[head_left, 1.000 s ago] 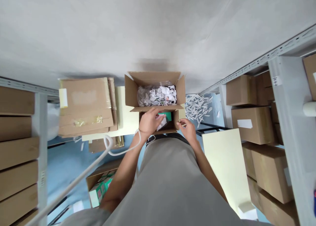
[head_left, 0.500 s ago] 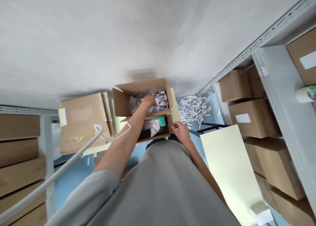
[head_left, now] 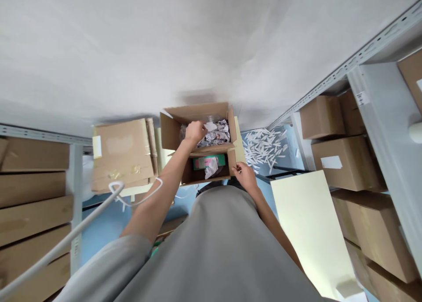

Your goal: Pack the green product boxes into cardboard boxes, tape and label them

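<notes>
My left hand (head_left: 195, 132) is over the open rear cardboard box (head_left: 169, 132), its fingers closed at a piece of crumpled paper (head_left: 210, 126). More crumpled printed paper (head_left: 219, 135) fills the right part of that box, and clear plastic (head_left: 183, 130) shows behind my hand. Directly in front stands a second open cardboard box (head_left: 187, 174). Inside it lie a green and pink packet (head_left: 201, 162) and a wad of white paper (head_left: 211, 168). My right hand (head_left: 245, 176) pinches the right side of this front box near its corner.
Flattened cardboard (head_left: 123, 150) leans at the left. White paper strips (head_left: 263, 146) are heaped on the right. A pale yellow board (head_left: 306, 223) extends toward me. Shelves of cartons (head_left: 346, 159) flank both sides, and a white bent rod (head_left: 66, 245) crosses the lower left.
My left hand has drawn up and back from deeper in the rear box, with crumpled paper at its fingertips. My right hand stays at the front box's side. The view has shifted slightly.
</notes>
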A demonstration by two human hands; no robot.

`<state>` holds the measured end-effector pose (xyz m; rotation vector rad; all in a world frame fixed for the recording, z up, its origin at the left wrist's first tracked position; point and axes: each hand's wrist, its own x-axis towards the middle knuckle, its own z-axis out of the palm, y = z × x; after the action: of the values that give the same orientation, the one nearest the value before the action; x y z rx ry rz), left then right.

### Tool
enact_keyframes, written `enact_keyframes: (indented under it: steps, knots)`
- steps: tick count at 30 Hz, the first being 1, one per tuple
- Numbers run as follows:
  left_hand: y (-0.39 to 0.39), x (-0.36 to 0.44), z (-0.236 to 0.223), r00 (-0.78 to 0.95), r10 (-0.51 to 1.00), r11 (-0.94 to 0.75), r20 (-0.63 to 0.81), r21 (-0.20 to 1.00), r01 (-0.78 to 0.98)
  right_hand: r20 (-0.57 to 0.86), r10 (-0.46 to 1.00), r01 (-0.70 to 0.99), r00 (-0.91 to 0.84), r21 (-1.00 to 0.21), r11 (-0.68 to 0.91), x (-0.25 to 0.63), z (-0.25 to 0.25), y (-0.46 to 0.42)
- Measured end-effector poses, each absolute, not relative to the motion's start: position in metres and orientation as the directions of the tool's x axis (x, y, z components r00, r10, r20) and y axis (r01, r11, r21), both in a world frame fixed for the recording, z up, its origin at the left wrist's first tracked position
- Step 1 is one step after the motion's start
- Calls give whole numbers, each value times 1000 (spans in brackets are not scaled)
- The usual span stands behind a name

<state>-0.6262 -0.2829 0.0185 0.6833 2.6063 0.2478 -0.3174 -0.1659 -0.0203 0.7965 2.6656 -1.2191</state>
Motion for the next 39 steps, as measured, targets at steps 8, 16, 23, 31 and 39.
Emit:
enact_keyframes:
  steps: [8, 16, 23, 31, 39]
  knots:
    - [-376, -519, 100, -889, 457, 580, -10, 762, 289, -312, 417, 508, -853, -675, 534, -321, -20, -168]
    - [-433, -447, 48, -888, 425, 682, -174, 706, 188, -305, 404, 500, -862, -632, 591, -328, -19, -173]
    - [-465, -443, 29, -976, 192, 848, -103, 519, 112, -316, 435, 536, -843, -553, 638, -329, -17, -183]
    - [-485, -441, 1, -945, 173, 886, -276, 464, 27, -302, 587, 658, -751, -426, 621, -300, -11, -210]
    - [-435, -444, 15, -823, 495, 805, -280, 503, 313, -305, 768, 810, -564, -388, 440, -215, 5, -219]
